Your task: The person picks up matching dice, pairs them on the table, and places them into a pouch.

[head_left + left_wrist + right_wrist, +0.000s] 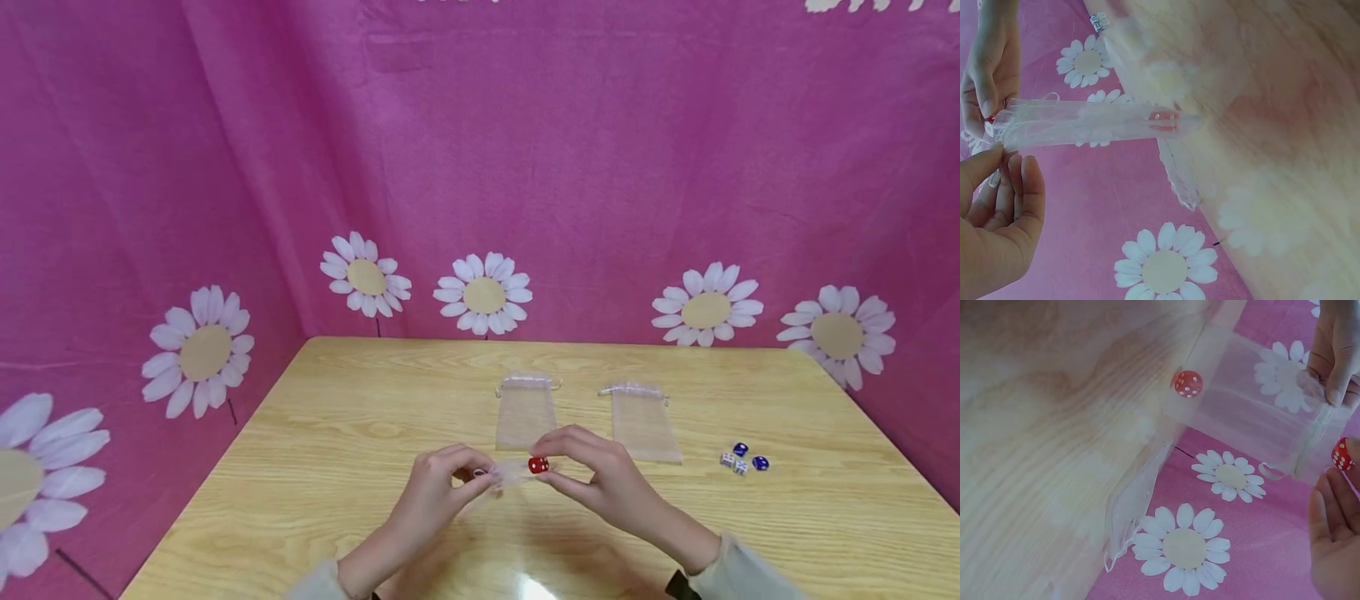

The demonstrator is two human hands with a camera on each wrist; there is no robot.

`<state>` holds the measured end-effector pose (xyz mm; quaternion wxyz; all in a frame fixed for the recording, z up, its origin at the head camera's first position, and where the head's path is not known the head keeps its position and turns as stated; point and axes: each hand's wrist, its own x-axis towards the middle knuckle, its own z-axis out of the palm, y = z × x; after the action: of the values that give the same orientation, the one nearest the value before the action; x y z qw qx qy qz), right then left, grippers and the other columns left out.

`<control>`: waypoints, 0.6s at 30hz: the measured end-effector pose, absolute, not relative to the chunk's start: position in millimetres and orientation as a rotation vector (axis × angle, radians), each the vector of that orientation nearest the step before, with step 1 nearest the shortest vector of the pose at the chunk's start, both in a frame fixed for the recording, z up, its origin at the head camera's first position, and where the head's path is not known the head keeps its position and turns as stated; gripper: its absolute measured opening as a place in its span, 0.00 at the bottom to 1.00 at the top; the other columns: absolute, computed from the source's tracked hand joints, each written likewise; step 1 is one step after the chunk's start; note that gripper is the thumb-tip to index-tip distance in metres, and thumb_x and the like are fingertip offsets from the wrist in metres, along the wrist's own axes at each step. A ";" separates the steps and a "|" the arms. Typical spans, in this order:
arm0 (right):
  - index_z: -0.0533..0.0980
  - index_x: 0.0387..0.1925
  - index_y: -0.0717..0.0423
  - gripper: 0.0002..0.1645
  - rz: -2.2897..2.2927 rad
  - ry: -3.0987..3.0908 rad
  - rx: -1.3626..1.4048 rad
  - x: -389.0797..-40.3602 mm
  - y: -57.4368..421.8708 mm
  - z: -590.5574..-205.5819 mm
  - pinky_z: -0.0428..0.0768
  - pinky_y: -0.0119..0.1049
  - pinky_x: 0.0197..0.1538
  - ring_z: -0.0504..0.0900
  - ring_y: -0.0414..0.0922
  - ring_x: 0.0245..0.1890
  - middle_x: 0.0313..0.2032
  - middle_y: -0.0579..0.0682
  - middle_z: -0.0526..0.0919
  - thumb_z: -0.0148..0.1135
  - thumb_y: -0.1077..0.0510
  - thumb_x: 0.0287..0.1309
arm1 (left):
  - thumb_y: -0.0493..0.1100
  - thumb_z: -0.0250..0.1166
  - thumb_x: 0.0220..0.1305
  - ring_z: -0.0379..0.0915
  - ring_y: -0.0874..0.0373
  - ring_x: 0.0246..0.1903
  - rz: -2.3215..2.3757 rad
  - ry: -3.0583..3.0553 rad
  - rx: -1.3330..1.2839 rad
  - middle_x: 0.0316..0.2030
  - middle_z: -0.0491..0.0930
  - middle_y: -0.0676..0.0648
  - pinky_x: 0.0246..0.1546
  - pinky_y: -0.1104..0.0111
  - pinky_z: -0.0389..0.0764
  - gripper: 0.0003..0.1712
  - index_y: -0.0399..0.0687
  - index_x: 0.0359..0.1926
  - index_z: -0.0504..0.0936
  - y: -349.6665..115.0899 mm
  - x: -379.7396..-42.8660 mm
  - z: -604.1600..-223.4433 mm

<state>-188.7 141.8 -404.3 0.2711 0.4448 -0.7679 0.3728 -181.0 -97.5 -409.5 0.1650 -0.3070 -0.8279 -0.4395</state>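
My left hand (pixel 442 483) pinches a sheer white drawstring pouch (pixel 1254 406) near its mouth, and the pouch hangs down above the table. At the pouch's bottom lies a red die (pixel 1189 384) with white dots, showing through the mesh. My right hand (pixel 600 471) holds a second red die (pixel 538 465) between thumb and fingers, close beside the pouch's mouth. The right wrist view shows this die at the fingertips, outside the mesh.
Two more sheer pouches, a left one (pixel 527 412) and a right one (pixel 645 423), lie flat beyond my hands on the wooden table (pixel 360 417). Farther right sit two blue dice (pixel 761 463) and two white dice (pixel 727 459). A pink flowered cloth (pixel 570 183) hangs behind.
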 end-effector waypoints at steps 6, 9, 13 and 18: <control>0.81 0.44 0.49 0.18 0.984 -2.098 1.225 -193.3 136.7 -404.8 0.78 0.19 0.52 0.84 0.40 0.43 0.41 0.43 0.85 0.72 0.66 0.50 | 0.38 0.70 0.58 0.81 0.65 0.28 -1.252 -2.403 -0.894 0.30 0.87 0.47 0.30 0.79 0.82 0.03 0.42 0.32 0.87 -98.8 -184.3 -399.8; 0.81 0.43 0.50 0.18 0.988 -2.114 1.218 -195.1 135.9 -407.8 0.79 0.21 0.51 0.84 0.40 0.43 0.41 0.44 0.85 0.72 0.66 0.50 | 0.37 0.70 0.58 0.81 0.67 0.27 -1.267 -2.425 -0.882 0.30 0.87 0.47 0.30 0.78 0.82 0.02 0.42 0.32 0.87 -99.8 -184.5 -397.4; 0.79 0.46 0.52 0.20 1.062 -2.173 1.167 -195.6 139.1 -413.2 0.83 0.29 0.47 0.84 0.42 0.43 0.42 0.46 0.86 0.73 0.65 0.50 | 0.38 0.70 0.58 0.80 0.68 0.28 -1.263 -2.449 -0.858 0.30 0.87 0.48 0.31 0.78 0.82 0.02 0.43 0.33 0.87 -101.7 -184.5 -396.6; 0.72 0.58 0.54 0.29 1.323 -2.335 1.068 -193.7 149.1 -421.4 0.84 0.35 0.48 0.83 0.43 0.47 0.50 0.53 0.83 0.71 0.63 0.54 | 0.39 0.69 0.59 0.81 0.66 0.29 -1.315 -2.447 -0.797 0.32 0.88 0.47 0.32 0.77 0.83 0.04 0.44 0.34 0.88 -104.5 -188.9 -396.2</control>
<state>-193.7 149.1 -421.4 0.1261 0.3668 -0.8020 0.4543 -188.9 -104.5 -396.2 0.1254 -0.2736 -0.8400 -0.4515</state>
